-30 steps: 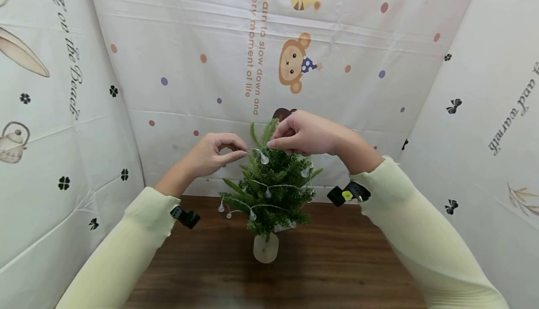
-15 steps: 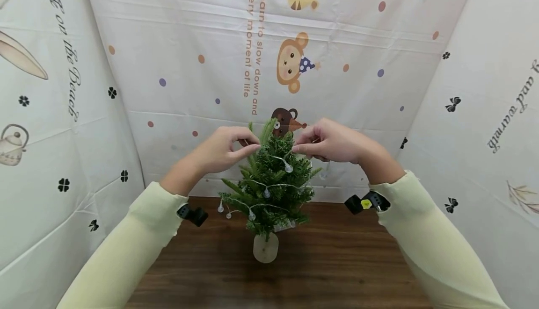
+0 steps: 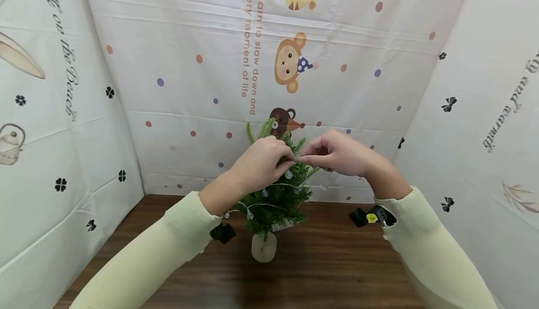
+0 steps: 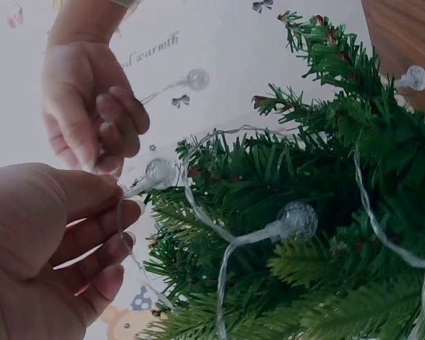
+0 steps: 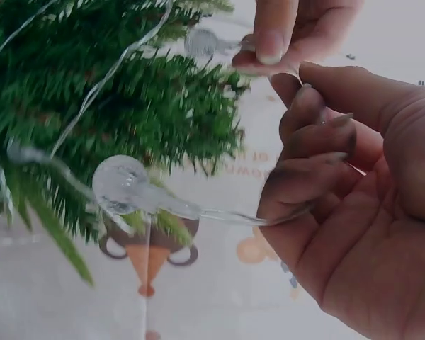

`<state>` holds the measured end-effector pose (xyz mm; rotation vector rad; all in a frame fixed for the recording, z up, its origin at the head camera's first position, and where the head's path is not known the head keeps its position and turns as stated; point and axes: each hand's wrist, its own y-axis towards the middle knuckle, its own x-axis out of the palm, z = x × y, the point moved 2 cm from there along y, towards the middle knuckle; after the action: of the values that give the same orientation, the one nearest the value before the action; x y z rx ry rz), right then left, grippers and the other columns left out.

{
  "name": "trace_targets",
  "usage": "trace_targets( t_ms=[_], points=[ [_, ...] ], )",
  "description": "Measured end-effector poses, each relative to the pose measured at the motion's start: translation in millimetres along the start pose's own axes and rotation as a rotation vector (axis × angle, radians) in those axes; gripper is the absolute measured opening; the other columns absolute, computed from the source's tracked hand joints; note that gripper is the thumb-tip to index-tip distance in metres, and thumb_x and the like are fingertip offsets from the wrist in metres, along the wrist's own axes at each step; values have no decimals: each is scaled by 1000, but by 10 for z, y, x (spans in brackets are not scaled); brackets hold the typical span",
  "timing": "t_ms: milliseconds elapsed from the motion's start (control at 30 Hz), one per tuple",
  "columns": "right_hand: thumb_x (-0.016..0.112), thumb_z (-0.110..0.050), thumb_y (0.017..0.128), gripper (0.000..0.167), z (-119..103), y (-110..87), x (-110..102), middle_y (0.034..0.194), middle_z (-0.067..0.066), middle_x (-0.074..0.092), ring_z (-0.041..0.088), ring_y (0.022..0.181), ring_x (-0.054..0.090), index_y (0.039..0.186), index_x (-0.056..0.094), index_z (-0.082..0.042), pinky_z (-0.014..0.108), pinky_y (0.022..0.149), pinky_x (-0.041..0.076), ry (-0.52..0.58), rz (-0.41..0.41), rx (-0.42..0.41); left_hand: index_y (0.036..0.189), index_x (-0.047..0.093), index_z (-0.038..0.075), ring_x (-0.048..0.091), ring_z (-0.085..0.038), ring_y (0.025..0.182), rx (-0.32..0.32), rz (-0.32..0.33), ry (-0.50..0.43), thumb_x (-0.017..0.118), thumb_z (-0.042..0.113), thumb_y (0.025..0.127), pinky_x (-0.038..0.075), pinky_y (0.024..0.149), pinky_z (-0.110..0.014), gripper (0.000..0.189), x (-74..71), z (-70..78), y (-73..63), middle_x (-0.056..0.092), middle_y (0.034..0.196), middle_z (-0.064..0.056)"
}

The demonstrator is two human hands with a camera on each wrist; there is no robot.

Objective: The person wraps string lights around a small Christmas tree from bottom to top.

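A small green artificial Christmas tree (image 3: 269, 218) stands upright on a pale round-edged base (image 3: 264, 249). A string of lights with clear round bulbs winds about its branches; one bulb (image 4: 297, 221) shows close up in the left wrist view. My left hand (image 3: 263, 164) is at the upper front of the tree and pinches the wire beside a bulb (image 4: 159, 173). Just right of it, my right hand (image 3: 343, 154) pinches the same wire between thumb and finger. Another bulb (image 5: 120, 185) hangs on wire running into the right hand's curled fingers. Both hands' fingertips are nearly touching.
The tree stands on a dark brown wooden table (image 3: 328, 262). A printed white cloth (image 3: 189, 89) hangs close behind, with further cloth panels on the left and right. A clear flat piece (image 3: 283, 225) lies behind the tree's foot.
My left hand has moved right across the front of the tree, covering part of it. My right hand has moved right and slightly lower. The pinched wire and its bulb have shifted right.
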<state>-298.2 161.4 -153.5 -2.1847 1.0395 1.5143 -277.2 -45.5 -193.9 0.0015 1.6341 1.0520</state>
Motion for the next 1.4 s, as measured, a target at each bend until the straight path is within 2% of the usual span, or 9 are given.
trace_targets(
  t_ms=[200, 300, 433, 533, 767, 967, 1167, 1267, 1400],
  points=[
    [68, -20, 100, 13, 176, -85, -48, 81, -1, 72, 12, 64, 57, 102, 80, -17, 29, 61, 50, -84, -6, 21, 93, 76, 14, 62, -17, 85, -11, 9, 28, 69, 13, 98, 52, 86, -37, 9, 54, 5, -20, 74, 89, 2],
    [71, -16, 97, 11, 244, -112, -56, 91, -2, 73, 13, 71, 58, 102, 81, -17, 28, 64, 51, -136, 29, 22, 90, 75, 15, 61, -16, 82, -10, 13, 50, 68, 13, 98, 50, 84, -37, 11, 70, 28, -24, 73, 86, 3],
    [73, -12, 95, 10, 317, -96, -48, 78, -2, 65, 13, 67, 55, 97, 82, -16, 28, 63, 48, -220, 85, 23, 85, 73, 18, 56, -15, 79, -27, 8, 63, 69, 13, 97, 42, 77, -35, 14, 87, 49, -40, 71, 82, 6],
    [71, -11, 96, 10, 380, -56, -46, 74, -4, 69, 13, 66, 61, 98, 81, -13, 29, 63, 51, -232, 122, 80, 87, 74, 20, 54, -14, 80, -49, -5, 64, 72, 17, 97, 36, 75, -35, 11, 93, 35, -66, 71, 85, 7],
    [69, -12, 97, 15, 495, 61, -72, 85, 8, 78, 16, 72, 73, 105, 78, -3, 35, 70, 62, 60, 214, 232, 99, 78, 18, 60, -16, 88, -82, -9, 45, 73, 15, 97, 37, 77, -35, 7, 92, -40, -124, 76, 96, 5],
    [69, -12, 96, 23, 490, 156, -103, 100, 18, 79, 13, 78, 77, 114, 75, 2, 31, 76, 63, 258, 284, 284, 99, 78, 18, 59, -16, 88, -74, -9, 20, 70, 13, 98, 38, 77, -35, 10, 116, -42, -110, 76, 97, 5],
    [63, -16, 102, 30, 432, 216, -126, 118, 23, 74, 16, 91, 78, 123, 71, 5, 33, 86, 62, 451, 368, 278, 98, 78, 18, 59, -16, 88, -55, -5, 6, 70, 12, 98, 40, 77, -35, 10, 129, -28, -79, 76, 97, 5],
    [68, -21, 100, 32, 394, 249, -124, 115, 19, 76, 18, 92, 78, 122, 72, 2, 34, 87, 62, 488, 428, 273, 98, 78, 18, 59, -17, 88, -49, -4, 5, 71, 13, 98, 40, 77, -35, 9, 136, -32, -72, 76, 97, 5],
    [76, -24, 95, 31, 345, 314, -112, 110, 15, 78, 15, 85, 78, 117, 76, -2, 33, 83, 62, 444, 518, 283, 99, 79, 18, 60, -17, 88, -39, 2, 3, 71, 13, 97, 40, 76, -34, 9, 143, -42, -62, 76, 98, 4]
  ],
)
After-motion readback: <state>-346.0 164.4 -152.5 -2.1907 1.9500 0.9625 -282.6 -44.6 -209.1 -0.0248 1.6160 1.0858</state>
